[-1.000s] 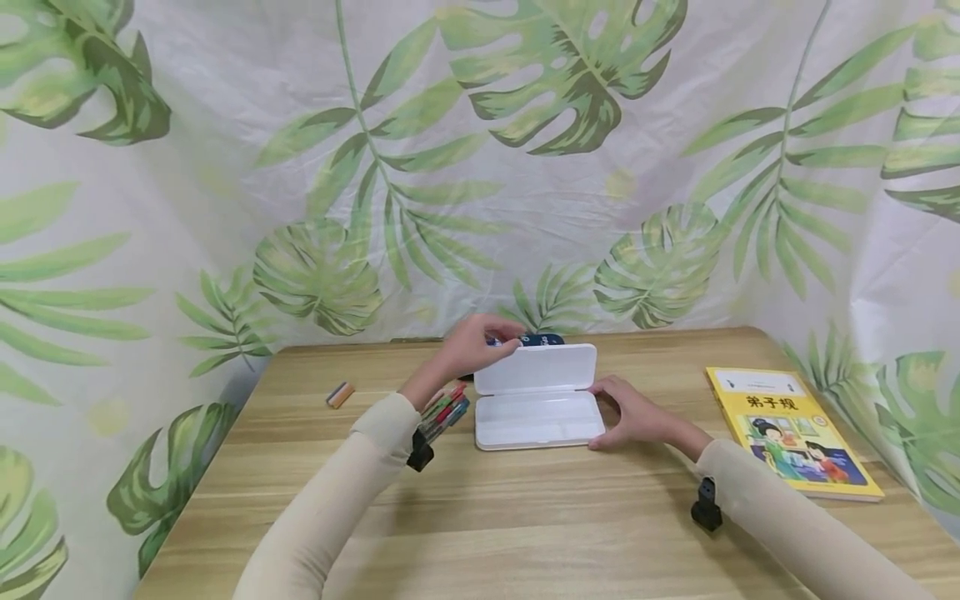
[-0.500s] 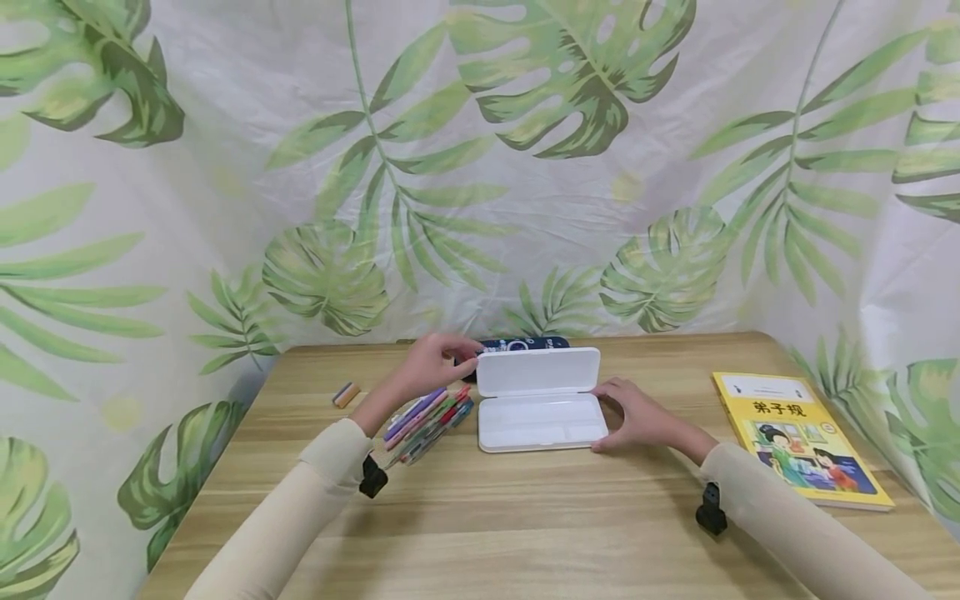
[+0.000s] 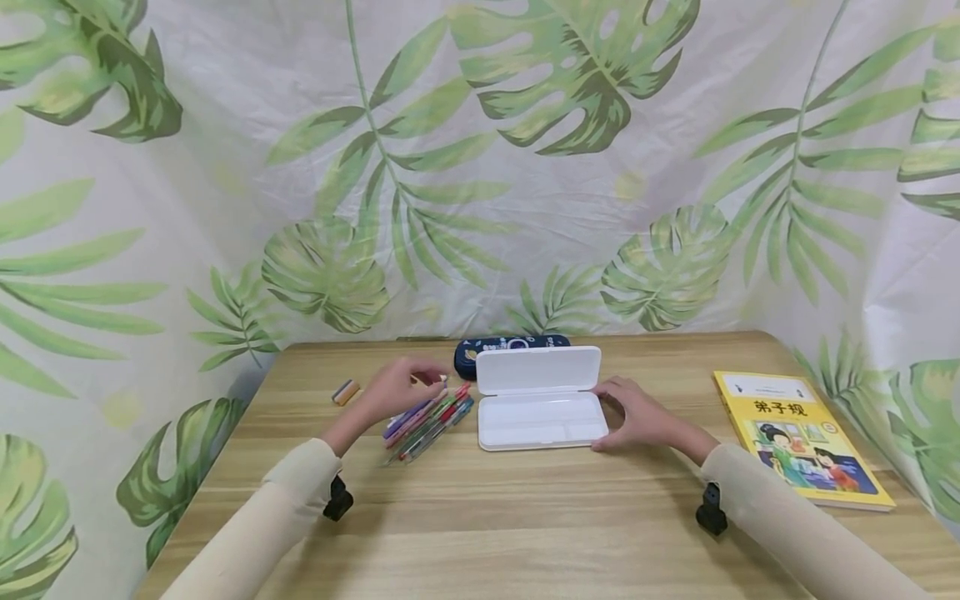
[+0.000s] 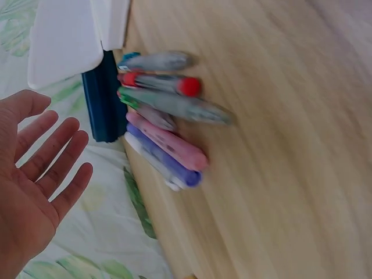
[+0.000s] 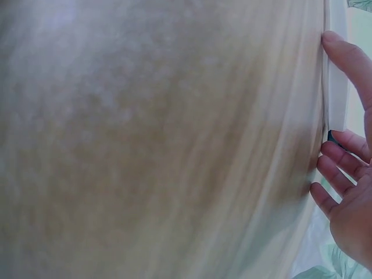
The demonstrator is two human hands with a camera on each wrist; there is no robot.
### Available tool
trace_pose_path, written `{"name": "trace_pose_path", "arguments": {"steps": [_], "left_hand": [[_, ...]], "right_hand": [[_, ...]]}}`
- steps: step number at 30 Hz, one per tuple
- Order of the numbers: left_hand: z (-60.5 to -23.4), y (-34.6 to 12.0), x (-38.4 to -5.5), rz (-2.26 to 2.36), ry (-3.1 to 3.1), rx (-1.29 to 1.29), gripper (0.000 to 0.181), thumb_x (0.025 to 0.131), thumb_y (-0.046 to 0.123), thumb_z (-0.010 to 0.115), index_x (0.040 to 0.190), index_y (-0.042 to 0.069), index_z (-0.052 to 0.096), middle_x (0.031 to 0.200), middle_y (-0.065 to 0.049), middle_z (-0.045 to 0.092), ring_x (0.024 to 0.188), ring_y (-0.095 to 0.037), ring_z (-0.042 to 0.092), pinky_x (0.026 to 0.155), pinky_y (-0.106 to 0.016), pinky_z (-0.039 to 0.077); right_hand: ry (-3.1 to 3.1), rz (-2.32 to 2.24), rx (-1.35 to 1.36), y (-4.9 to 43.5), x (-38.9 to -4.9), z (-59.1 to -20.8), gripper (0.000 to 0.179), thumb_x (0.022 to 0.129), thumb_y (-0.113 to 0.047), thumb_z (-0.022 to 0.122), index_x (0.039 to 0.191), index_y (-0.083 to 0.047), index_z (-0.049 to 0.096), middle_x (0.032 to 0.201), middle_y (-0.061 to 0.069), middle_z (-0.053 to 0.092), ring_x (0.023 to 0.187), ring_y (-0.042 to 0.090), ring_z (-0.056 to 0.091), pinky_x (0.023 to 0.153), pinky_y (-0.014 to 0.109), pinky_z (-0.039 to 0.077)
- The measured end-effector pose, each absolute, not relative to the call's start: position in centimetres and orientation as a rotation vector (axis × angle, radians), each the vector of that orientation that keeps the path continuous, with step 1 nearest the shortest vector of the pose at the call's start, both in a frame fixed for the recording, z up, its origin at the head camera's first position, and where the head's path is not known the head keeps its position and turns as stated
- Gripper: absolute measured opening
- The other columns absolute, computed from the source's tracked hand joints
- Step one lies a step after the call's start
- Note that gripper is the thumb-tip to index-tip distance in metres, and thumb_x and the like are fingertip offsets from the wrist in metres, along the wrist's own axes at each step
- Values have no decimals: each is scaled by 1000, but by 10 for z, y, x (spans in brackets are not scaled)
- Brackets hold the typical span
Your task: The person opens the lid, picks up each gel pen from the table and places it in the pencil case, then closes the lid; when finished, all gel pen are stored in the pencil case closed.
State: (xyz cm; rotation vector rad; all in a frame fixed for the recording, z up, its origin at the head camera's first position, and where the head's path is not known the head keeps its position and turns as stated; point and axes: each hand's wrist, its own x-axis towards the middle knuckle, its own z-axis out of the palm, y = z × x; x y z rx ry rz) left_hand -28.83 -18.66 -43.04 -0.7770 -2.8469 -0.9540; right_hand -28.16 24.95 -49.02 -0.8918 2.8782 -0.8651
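A white pencil box [image 3: 538,371] stands with its lid raised in the middle of the table, its compartments bare. My right hand [image 3: 637,415] grips the box's right end, thumb at the front corner and fingers at the back, as the right wrist view also shows with the hand [image 5: 351,197] at the box's edge [image 5: 337,99]. To the left, several pens [image 3: 442,421] lie bunched together. Over their far end hovers my left hand [image 3: 395,390], fingers loosely bent and holding nothing; its palm [image 4: 29,192] faces the camera in the left wrist view.
Behind the lid sits a navy pencil case [image 3: 468,357] with printed pictures, partly hidden. Small orange and blue pieces [image 3: 346,392] lie at the far left. A yellow book [image 3: 798,437] lies at the right. Leaf-patterned cloth [image 3: 555,233] hangs behind the table.
My left hand has left the raised lid's top left corner and moved left and nearer, over the pens. My right hand keeps its hold on the box.
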Motion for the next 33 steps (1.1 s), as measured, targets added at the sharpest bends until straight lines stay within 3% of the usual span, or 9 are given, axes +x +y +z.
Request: {"name": "trace_pose_path", "arguments": {"steps": [15, 33], "left_hand": [[-455, -225, -294, -829, -2943, -708, 31, 92, 13, 73, 120, 1, 72, 106, -13, 76, 95, -27, 70, 84, -45, 56], [-466, -238, -309, -790, -3014, -624, 26, 88, 16, 78, 112, 6, 78, 98, -6, 74, 93, -22, 67, 80, -41, 54]], "right_hand": [[2875, -892, -895, 252, -284, -495, 85, 64, -49, 94, 131, -8, 61, 121, 6, 60, 117, 27, 53, 103, 52, 44], [2881, -891, -909, 251, -284, -496, 86, 63, -48, 95, 130, -6, 61, 121, 6, 60, 117, 27, 53, 103, 50, 44]]}}
